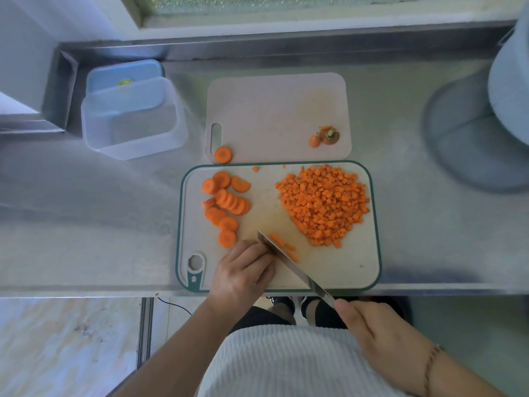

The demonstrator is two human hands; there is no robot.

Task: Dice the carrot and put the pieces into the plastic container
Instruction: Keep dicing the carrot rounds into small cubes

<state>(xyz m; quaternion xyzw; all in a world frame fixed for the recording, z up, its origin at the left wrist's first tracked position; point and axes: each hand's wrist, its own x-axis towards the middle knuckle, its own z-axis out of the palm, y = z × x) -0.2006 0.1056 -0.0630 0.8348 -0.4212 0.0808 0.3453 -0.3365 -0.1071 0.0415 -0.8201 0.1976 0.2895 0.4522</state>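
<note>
A green-rimmed cutting board [329, 273] lies near the counter's front edge. On its right is a heap of diced carrot [323, 204]; on its left lie several round carrot slices [226, 204]. My right hand [380, 336] grips the handle of a knife [289, 260], whose blade slants across the board's front. My left hand [243, 270], fingers curled, holds down a carrot piece hidden under it, against the blade. A few carrot strips [282, 243] lie just right of the blade. The clear plastic container [134, 121], with nothing in it, stands at the back left.
A second, plain cutting board [272, 110] lies behind the first, with a carrot top [329, 136] and one slice [223, 155] on it. A blue lid [126, 75] sits behind the container. A large pale pot [509, 81] stands at the right. The counter is steel.
</note>
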